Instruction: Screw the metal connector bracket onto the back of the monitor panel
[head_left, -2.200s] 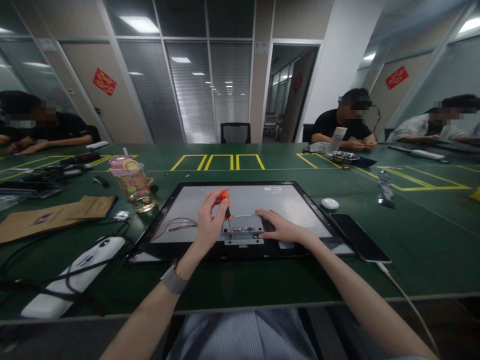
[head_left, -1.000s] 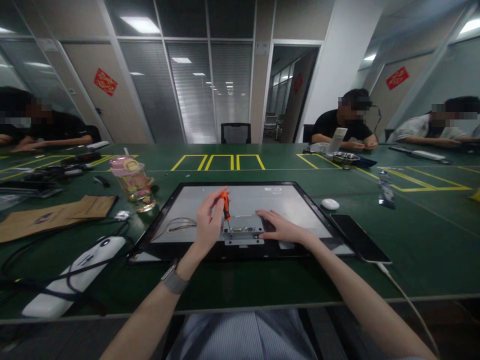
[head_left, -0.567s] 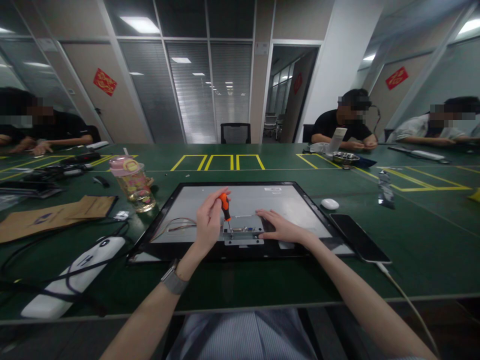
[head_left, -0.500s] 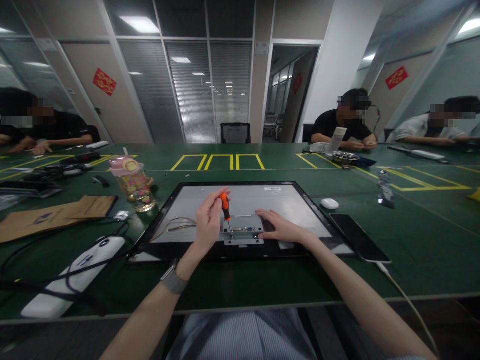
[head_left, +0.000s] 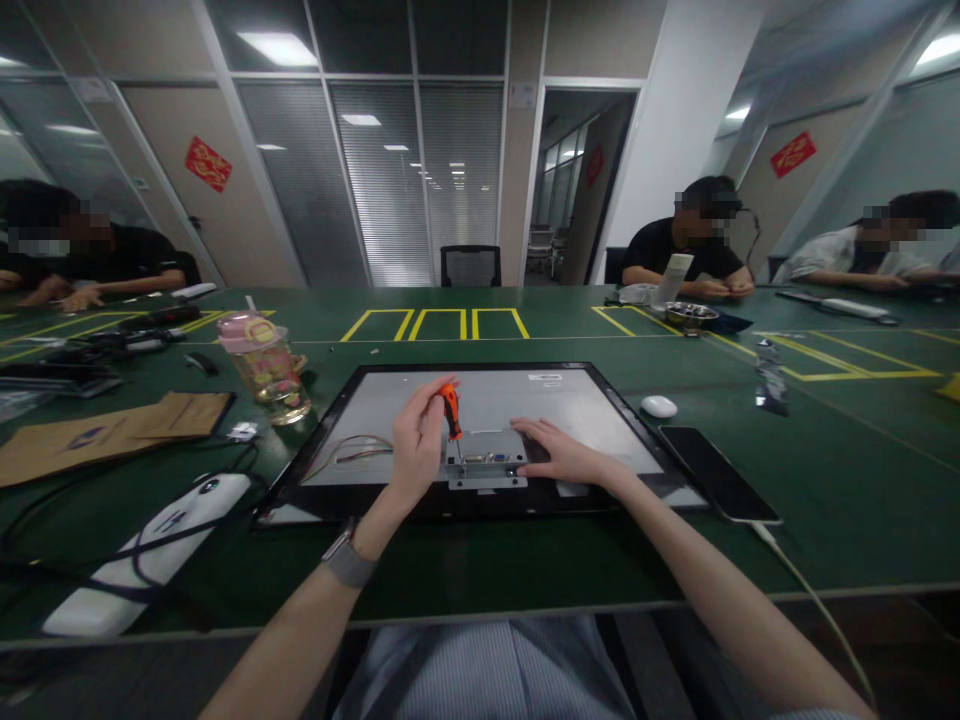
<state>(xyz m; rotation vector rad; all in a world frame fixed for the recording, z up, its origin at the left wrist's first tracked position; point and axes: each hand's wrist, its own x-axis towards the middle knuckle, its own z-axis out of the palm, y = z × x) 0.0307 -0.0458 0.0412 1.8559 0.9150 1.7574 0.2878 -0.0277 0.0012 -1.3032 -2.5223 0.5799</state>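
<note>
My left hand [head_left: 417, 440] is closed around the orange and black handle of a screwdriver [head_left: 451, 412]. The screwdriver stands nearly upright, its tip at the left end of a metal bracket [head_left: 489, 482] with connector ports. My right hand [head_left: 562, 452] grips the bracket's right side, thumb at the near part and fingers at the far edge. Under both hands lies a flat display panel [head_left: 600, 400] with a grey back and black frame. Thin wires [head_left: 352, 447] run across the panel left of my left hand. Any screw under the tip is too small to make out.
Left of the panel are a pink-lidded cup [head_left: 266, 365], a brown paper bag [head_left: 112, 430] and a white power strip [head_left: 150, 555] with black cables. To the right lie a phone [head_left: 720, 475] on a charging cable and a white earbud case [head_left: 659, 407]. People sit across the table.
The screwdriver's handle has turned slightly, its orange and black pattern showing differently. Both hands stay in nearly the same place.
</note>
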